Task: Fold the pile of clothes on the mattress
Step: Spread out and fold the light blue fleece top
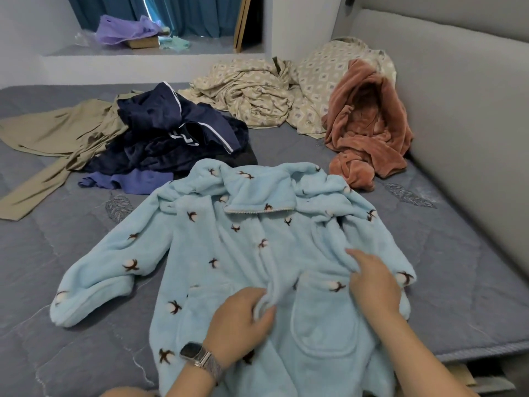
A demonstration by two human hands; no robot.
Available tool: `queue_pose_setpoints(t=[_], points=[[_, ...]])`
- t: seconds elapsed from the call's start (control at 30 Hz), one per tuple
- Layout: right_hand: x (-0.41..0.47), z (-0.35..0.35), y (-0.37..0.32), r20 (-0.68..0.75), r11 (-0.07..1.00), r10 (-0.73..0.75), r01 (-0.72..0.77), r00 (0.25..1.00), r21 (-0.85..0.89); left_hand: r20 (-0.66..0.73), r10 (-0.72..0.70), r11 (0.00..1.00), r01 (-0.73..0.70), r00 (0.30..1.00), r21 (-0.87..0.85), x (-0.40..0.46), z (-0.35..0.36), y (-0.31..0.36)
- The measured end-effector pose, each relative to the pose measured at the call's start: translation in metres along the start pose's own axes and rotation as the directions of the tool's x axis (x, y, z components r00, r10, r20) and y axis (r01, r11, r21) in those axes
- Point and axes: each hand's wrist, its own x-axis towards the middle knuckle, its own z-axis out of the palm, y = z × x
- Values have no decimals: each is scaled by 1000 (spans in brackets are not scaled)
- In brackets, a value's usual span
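**Light blue fleece top spread on mattress, both hands on it**

Grey quilted mattress [446, 296]. Far left: khaki garment [54, 138] lying flat, partly under a heap of navy clothes [171, 130]. A purple piece [128, 180] sticks out at the heap's front edge. Centre, near: light blue fleece top [229, 253] with a cotton-flower print, front up, collar away from the person, left sleeve stretched out to the side. Left hand [240, 322], watch [200, 358] on the wrist, pinches a fold of the front placket between curled fingers. Right hand [372, 285] lies on the top just above the pocket, fingertips bunching the fabric. Back centre: patterned beige bedding [257, 93], crumpled. Right: rust-pink fleece garment [369, 130] bunched against the padded grey wall [458, 110].
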Motion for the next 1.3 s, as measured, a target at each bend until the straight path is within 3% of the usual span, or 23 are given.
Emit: queue_pose_setpoints(t=[0.03, 0.07, 0.1, 0.17, 0.23, 0.3, 0.37, 0.4, 0.43, 0.47, 0.5, 0.57, 0.63, 0.73, 0.8, 0.87, 0.93, 1.0, 1.07, 1.17, 1.23, 1.3], points=[[4, -4, 3, -102, 999, -2, 5, 995, 35, 67, 46, 999, -46, 997, 0, -1, -1, 0], [8, -7, 8, -118, 1000, -4, 7, 993, 28, 156, 52, 996, -63, 986, 69, -2, 0, 0], [11, -8, 12, -41, 1000, -6, 5, 999, -22, 249, 15, 982, -62, 968, 179, -4, 2, 0], [11, -8, 20, 255, 978, 5, 49, 967, -205, 374, -79, 945, -50, 924, 324, -13, 9, 0], [6, -10, 22, 332, 960, 26, 69, 943, -271, 398, -59, 956, -63, 915, 286, -19, 10, 0], [-5, -17, 16, 147, 986, -33, 57, 989, -160, 320, -20, 975, -52, 947, 217, -20, 5, -6], [-20, -25, 13, -60, 994, -98, 96, 993, -46, 0, 16, 982, -16, 1000, 190, -21, -7, -15], [-28, -27, 15, -95, 992, -121, 118, 988, -35, -199, -6, 977, 49, 980, 207, -21, -15, -20], [-35, -27, 20, -66, 993, -116, 113, 991, -44, -326, -118, 959, 193, 938, 207, -22, -24, -28], [-42, -27, 25, 12, 995, -83, 84, 996, -54, -356, -279, 913, 361, 892, 189, -25, -34, -38], [-48, -27, 33, 115, 998, -35, 42, 993, -52, -287, -462, 836, 520, 839, 173, -28, -42, -55], [-56, -28, 44, 303, 999, 38, -36, 952, -13, -79, -694, 688, 692, 715, 220, -35, -52, -84], [-62, -31, 46, 420, 993, 101, -115, 902, 8, 42, -764, 636, 741, 644, 214, -45, -54, -90], [-71, -31, 41, 558, 986, 163, -125, 814, -106, 48, -769, 629, 742, 637, 230, -64, -51, -82], [-77, -30, 37, 564, 994, 104, -62, 819, -93, 70, -744, 667, 737, 664, 108, -74, -50, -78], [-80, -26, 35, 515, 989, -7, -71, 857, 133, 104, -653, 728, 660, 750, -187, -80, -51, -70], [-84, -30, 34, 385, 889, -19, -161, 923, 429, 34, -597, 675, 525, 802, -519, -85, -57, -57], [-86, -37, 35, 194, 755, 96, -198, 976, 625, -134, -637, 614, 394, 759, -684, -92, -67, -50], [-91, -45, 40, 23, 806, 206, -183, 978, 563, -216, -703, 573, 359, 678, -737, -97, -72, -60], [-110, -44, 42, -10, 946, 176, -167, 984, 277, -24, -739, 440, 455, 673, -775, -104, -71, -63], [-127, -37, 35, 213, 1000, 9, -6, 977, -16, 34, -721, 466, 520, 692, -715, -110, -61, -60], [-137, -26, 36, 466, 963, -30, 151, 884, -224, 57, -691, 576, 597, 720, -559, -115, -50, -63]])
